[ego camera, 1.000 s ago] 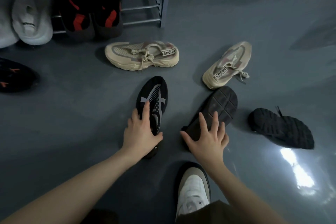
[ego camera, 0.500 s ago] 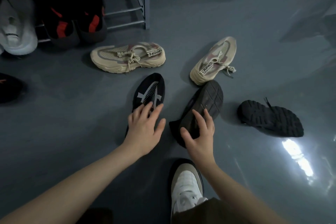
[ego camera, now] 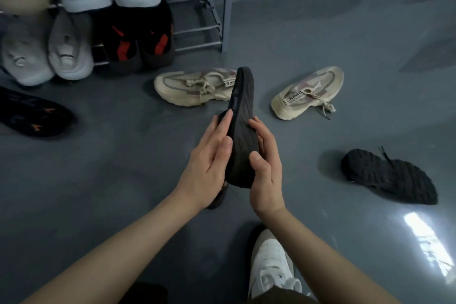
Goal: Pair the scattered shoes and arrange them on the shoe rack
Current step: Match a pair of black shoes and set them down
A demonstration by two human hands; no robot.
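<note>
Your left hand (ego camera: 207, 163) and right hand (ego camera: 265, 168) clasp black shoes (ego camera: 243, 128) sole-out, count unclear, two beige sneakers (ego camera: 195, 87) beyond grip, one black sneaker (ego camera: 387, 175) right.

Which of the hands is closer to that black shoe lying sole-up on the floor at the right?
Right. The right hand is on that side, with bare floor between it and the overturned black shoe; the left hand is farther off.
</note>
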